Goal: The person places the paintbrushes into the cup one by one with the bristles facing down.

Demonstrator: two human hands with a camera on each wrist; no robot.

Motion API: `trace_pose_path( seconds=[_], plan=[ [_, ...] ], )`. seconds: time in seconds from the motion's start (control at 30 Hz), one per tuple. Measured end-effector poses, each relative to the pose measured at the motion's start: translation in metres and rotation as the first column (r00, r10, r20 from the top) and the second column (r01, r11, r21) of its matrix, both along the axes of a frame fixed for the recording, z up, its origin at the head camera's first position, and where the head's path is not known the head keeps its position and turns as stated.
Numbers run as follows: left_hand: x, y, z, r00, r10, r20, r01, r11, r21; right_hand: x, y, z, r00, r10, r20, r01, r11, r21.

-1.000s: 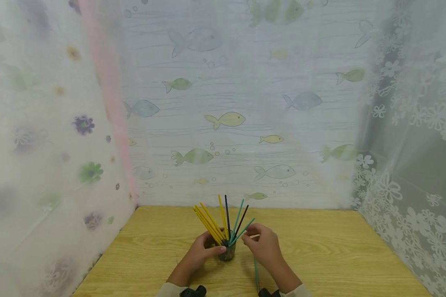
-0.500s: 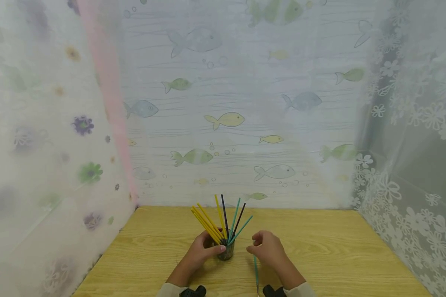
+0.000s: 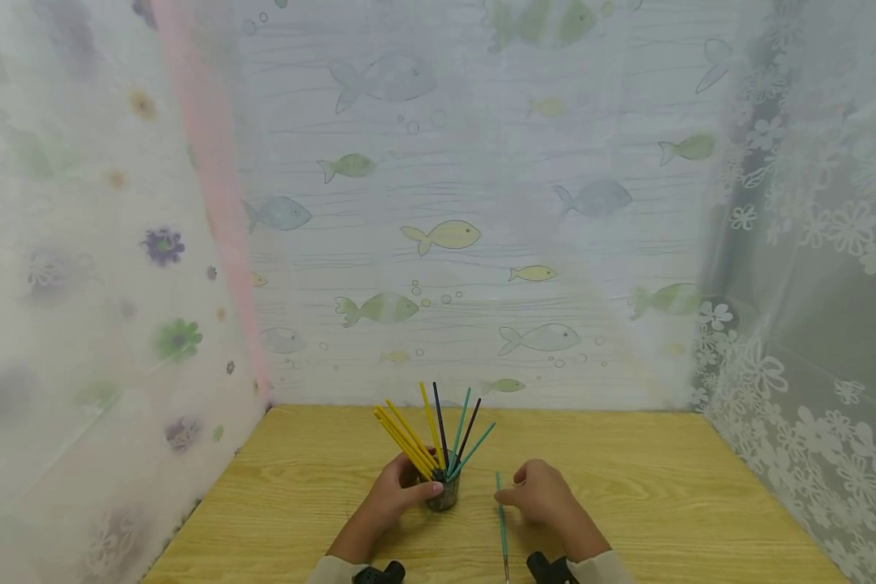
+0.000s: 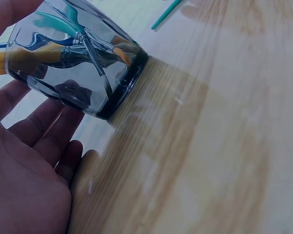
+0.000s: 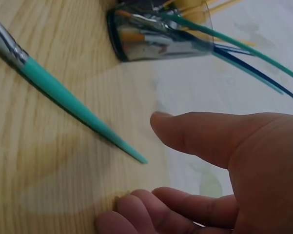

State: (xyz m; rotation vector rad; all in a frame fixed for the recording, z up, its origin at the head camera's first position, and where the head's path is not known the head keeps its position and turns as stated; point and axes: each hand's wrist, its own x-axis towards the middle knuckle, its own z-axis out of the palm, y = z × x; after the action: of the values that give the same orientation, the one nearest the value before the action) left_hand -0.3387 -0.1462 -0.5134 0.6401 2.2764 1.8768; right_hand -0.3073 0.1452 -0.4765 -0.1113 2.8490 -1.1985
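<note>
A clear glass (image 3: 447,496) stands on the table, filled with several paintbrushes: yellow handles (image 3: 401,435) lean left, teal (image 3: 479,441) and dark ones lean right. My left hand (image 3: 392,496) holds this glass around its side, thumb in front; in the left wrist view the bristles show through the glass wall (image 4: 41,80). Right of the glass, a loose teal paintbrush (image 3: 502,527) lies on the table, handle tip pointing away from me. My right hand (image 3: 543,496) is beside that handle; in the right wrist view, thumb and fingers are apart around nothing, near the brush's tip (image 5: 136,155).
The wood-patterned table (image 3: 664,487) reaches back to a curtain printed with fish (image 3: 445,235). Flowered sheets hang along the left (image 3: 102,389) and right (image 3: 810,389) sides. A black wrist device (image 3: 381,573) sits at the left cuff.
My right hand has drawn back from the teal brush in the glass, moving right and toward me, beside the loose brush. The glass and its brushes have shifted slightly left with my left hand on it.
</note>
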Motion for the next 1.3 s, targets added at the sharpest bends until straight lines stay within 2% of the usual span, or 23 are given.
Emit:
trace_pose_path(
  seconds=[0.2,0.33,0.53,0.83,1.0,1.3],
  plan=[
    [0.000,0.000,0.000,1.000,0.004,0.009,-0.003,1.000,-0.008,-0.002,0.008,-0.002,0.997,0.049,0.056,-0.046,0.997,-0.058],
    [0.000,0.000,0.000,1.000,0.001,0.015,-0.001,1.000,-0.009,-0.001,0.007,-0.006,0.993,0.101,0.054,-0.096,0.991,-0.088],
    [0.001,0.000,-0.001,1.000,0.003,0.020,-0.003,1.000,-0.008,0.004,-0.006,-0.008,0.988,0.156,0.006,-0.155,0.986,-0.065],
    [-0.002,0.000,-0.002,1.000,0.005,0.020,-0.005,1.000,-0.012,0.010,-0.016,-0.007,0.988,0.120,-0.094,-0.118,0.993,0.018],
    [-0.002,0.000,-0.002,1.000,0.009,0.023,-0.008,1.000,-0.016,0.010,-0.015,-0.006,0.987,0.110,-0.116,-0.104,0.993,0.052],
    [-0.001,0.000,0.000,1.000,0.007,0.017,-0.006,1.000,-0.026,0.009,-0.005,-0.002,0.996,0.088,-0.028,-0.088,0.996,-0.006]
  ],
)
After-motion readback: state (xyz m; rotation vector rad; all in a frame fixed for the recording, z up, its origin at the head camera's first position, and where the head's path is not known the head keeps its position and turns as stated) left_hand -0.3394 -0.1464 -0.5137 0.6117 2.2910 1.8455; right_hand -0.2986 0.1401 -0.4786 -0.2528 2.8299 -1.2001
